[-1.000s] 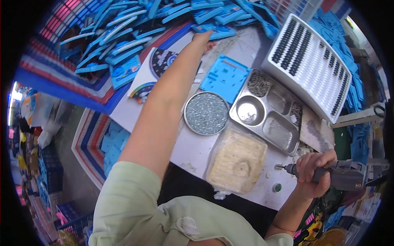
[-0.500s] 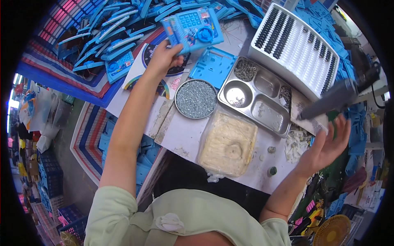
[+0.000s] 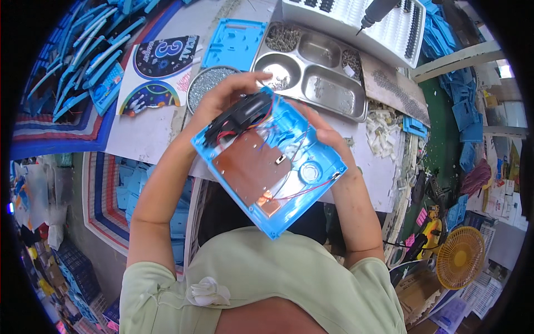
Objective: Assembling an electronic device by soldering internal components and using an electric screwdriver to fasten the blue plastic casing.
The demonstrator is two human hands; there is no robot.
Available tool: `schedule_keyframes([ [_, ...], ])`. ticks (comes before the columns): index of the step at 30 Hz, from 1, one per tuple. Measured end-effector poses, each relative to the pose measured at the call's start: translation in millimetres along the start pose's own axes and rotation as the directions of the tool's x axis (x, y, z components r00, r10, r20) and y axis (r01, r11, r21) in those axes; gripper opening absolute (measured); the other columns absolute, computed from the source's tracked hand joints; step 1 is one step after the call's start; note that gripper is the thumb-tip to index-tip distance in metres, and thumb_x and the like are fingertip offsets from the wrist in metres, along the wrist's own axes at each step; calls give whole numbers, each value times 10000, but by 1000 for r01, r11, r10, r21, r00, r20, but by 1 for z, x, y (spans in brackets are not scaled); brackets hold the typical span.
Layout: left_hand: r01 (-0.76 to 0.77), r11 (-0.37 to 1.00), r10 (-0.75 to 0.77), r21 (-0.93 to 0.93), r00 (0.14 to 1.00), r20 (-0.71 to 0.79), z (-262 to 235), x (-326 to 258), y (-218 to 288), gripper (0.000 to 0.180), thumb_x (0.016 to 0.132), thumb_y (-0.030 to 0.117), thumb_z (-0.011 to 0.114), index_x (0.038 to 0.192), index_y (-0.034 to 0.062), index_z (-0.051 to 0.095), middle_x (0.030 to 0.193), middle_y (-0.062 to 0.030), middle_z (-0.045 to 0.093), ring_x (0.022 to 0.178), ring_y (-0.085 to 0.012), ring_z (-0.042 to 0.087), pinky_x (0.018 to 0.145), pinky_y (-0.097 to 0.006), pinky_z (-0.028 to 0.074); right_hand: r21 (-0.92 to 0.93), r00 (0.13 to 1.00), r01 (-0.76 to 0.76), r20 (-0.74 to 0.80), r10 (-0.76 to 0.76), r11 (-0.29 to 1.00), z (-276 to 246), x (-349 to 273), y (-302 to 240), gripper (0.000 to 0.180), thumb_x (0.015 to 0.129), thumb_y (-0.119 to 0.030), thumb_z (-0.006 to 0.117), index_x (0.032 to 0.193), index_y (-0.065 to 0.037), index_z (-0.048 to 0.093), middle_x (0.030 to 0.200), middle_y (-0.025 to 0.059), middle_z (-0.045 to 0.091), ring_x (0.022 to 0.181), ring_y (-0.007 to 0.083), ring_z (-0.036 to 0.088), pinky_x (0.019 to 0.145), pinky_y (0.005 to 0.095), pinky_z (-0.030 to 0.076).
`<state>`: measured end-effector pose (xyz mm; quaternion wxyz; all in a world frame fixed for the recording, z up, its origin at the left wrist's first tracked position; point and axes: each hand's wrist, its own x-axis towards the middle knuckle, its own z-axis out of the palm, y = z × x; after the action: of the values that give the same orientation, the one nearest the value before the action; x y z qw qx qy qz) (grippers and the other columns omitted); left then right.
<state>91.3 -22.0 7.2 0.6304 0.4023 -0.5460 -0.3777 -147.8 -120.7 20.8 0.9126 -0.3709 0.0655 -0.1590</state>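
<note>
— What's in the head view, right in front of the person?

— A blue plastic toy housing, open side up, held in the air above the table and tilted. Inside it lie a brown circuit board, a black part at the upper left, a small round speaker at the lower right, and thin red and blue wires.

— How do the hands sit on it?

— The left hand wraps the housing's upper left corner, fingers curled over the black part, so it is closed on the housing. The right hand grips the upper right edge from behind; its fingers are mostly hidden by the housing, but it clasps that edge. The housing spans the gap between both hands and hangs below them toward the person's chest.

— And behind it?

— A steel compartment tray with small screws in some wells, a round metal dish of screws just to its left, and another blue housing lying flat on the table. A white slotted rack stands at the top, with an electric screwdriver tip hanging over it. Blue parts are piled at the far left.
</note>
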Motion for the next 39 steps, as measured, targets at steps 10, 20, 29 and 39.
schedule_keyframes([
  [10, -2, 784, -49, 621, 997, 66, 41, -59, 28, 261, 854, -31, 641, 1101, 49, 663, 1138, -79, 655, 948, -196, 626, 808, -347, 497, -968, 861, -155, -231, -454, 199, -3, -58, 10, 480, 841, -77, 677, 1320, -45, 659, 1044, 136, 652, 923, 240, 600, 800, 359, 494],
  [20, -241, 664, -87, 708, 915, 393, 55, -74, 16, 253, 755, 218, 830, 942, 124, 688, 1031, -17, 647, 1008, -242, 612, 909, -423, 439, -997, 884, -78, -73, -462, 8, -23, -35, 12, 314, 760, -86, 740, 1072, -65, 767, 900, 69, 604, 862, 235, 490, 790, 356, 423],
  [29, -200, 681, -93, 705, 931, 353, 58, -78, 16, 244, 757, 195, 823, 941, 120, 681, 1037, -24, 645, 1007, -245, 606, 918, -428, 435, -940, 915, -87, 56, -399, -330, -10, -5, 18, 109, 774, -121, 788, 813, -60, 706, 789, 77, 637, 786, 301, 594, 691, 416, 451],
  [39, -202, 711, -56, 673, 938, 341, 58, -84, 8, 250, 765, 194, 813, 958, 119, 672, 1061, -22, 639, 1033, -246, 606, 971, -439, 431, -919, 890, -84, 104, -444, -384, -11, -3, 26, 152, 764, -105, 813, 815, -58, 678, 742, 86, 638, 724, 297, 612, 669, 418, 466],
])
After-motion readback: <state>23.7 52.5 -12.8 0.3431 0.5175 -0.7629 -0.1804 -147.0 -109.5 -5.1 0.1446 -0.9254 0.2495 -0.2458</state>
